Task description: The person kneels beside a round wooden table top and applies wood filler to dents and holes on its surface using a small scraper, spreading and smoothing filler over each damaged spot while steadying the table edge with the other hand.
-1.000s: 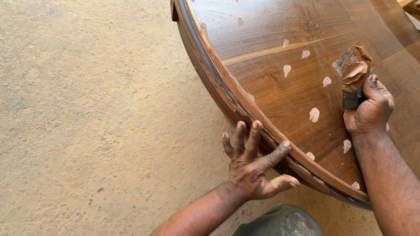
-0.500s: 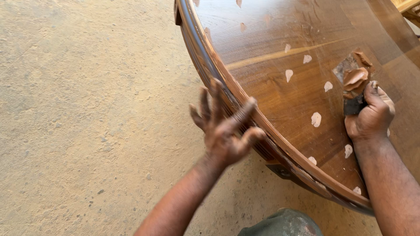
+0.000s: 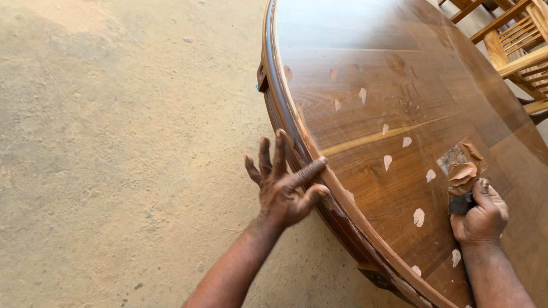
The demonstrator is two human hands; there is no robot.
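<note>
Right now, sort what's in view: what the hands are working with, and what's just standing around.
In use:
round wooden tabletop, with pale filler spots
putty knife loaded with filler, in the right hand
left hand, spread on the tabletop's rim

Standing around:
wooden chairs
sandy floor

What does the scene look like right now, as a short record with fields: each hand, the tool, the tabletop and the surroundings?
left hand: fingers spread, against the moulded rim of the tabletop, holding nothing
right hand: closed on a putty knife, resting on the tabletop
putty knife: blade loaded with brownish filler, lying flat near the surface
tabletop: round, dark glossy wood, with a pale streak
filler spots: many small pale dabs scattered over the wood
floor: sandy concrete, dusty
wooden chair: top right, beyond the table
</note>
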